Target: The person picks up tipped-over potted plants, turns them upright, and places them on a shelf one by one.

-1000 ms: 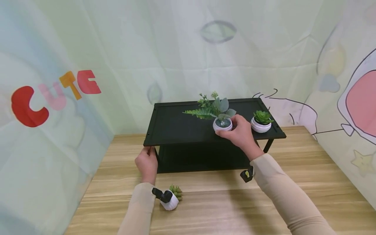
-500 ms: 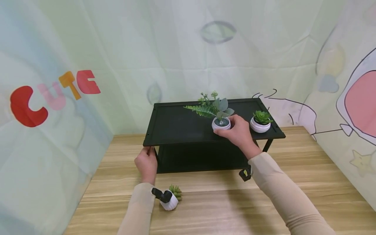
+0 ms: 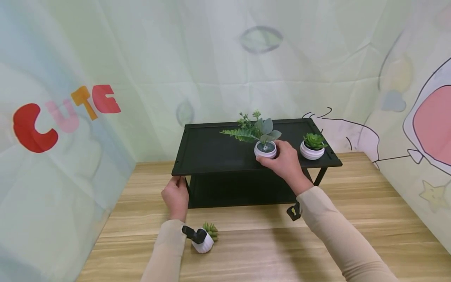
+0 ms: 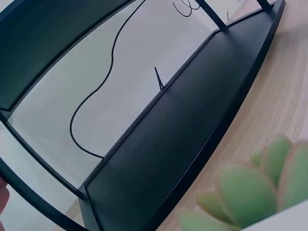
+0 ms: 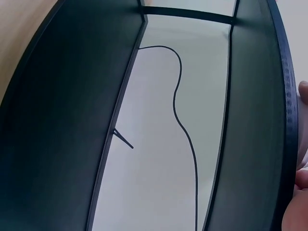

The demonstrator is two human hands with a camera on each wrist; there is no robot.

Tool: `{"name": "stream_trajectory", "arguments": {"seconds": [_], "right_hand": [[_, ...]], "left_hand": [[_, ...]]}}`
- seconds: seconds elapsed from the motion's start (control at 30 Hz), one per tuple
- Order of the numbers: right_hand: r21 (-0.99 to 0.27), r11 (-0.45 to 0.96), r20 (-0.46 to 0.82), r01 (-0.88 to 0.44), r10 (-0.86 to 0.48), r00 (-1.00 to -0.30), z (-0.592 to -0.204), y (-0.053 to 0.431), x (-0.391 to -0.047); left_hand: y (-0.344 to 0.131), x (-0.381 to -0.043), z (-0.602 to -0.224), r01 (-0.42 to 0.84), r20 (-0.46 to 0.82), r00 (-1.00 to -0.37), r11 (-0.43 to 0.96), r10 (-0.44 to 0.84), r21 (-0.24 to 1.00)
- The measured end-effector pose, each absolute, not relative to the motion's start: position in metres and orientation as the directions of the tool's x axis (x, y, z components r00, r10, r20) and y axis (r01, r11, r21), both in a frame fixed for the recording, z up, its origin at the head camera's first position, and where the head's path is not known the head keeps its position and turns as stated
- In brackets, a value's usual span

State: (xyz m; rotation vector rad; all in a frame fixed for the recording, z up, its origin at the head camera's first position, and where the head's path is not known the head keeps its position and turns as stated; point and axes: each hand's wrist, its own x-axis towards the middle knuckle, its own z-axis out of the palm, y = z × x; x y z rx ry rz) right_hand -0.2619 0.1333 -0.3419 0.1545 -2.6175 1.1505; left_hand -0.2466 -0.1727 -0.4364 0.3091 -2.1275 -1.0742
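Currently pinched: leafy pot [image 3: 265,147]

Right hand [image 3: 286,161] pinches it at the top of the black shelf [image 3: 215,150] – succulent pot [image 3: 312,149] at its three o'clock. Left hand [image 3: 175,197], at the leafy pot's eight o'clock, grips the shelf's near-left corner underneath.

Wood-grained desk [image 3: 243,258] across the lower half of the frame. Carries a black two-tier shelf [image 3: 211,152] at the centre and, lower down and left of centre, a small potted succulent [image 3: 204,244]. Up on the shelf, right of centre: a round-potted succulent [image 3: 312,150] near the end, and beside it a leafy plant [image 3: 265,147] gripped by the right hand [image 3: 283,159], whether resting or lifted hard to tell.
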Motion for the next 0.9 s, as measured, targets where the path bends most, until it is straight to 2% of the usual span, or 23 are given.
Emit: {"name": "stream_trajectory", "arguments": {"seconds": [0.27,0.4,0.67,0.9], "right_hand": [[-0.711,0.663,0.313,-0.234,0.000,-0.950,-0.342,0.135,-0.259],[-0.734,0.624,0.372,-0.269,0.037,-0.928,-0.346,0.138,-0.252],[-0.647,0.618,0.644,-0.445,0.132,-0.753,-0.357,0.155,-0.234],[-0.624,0.637,0.710,-0.452,0.223,-0.668,-0.369,0.173,-0.217]], "left_hand": [[-0.172,-0.246,-0.432,0.074,0.456,-0.725,0.601,-0.515,0.796],[-0.173,-0.246,-0.429,0.063,0.430,-0.738,0.581,-0.520,0.811],[-0.171,-0.244,-0.428,0.045,0.404,-0.742,0.562,-0.535,0.826],[-0.167,-0.238,-0.425,0.038,0.362,-0.757,0.517,-0.544,0.855]]}}
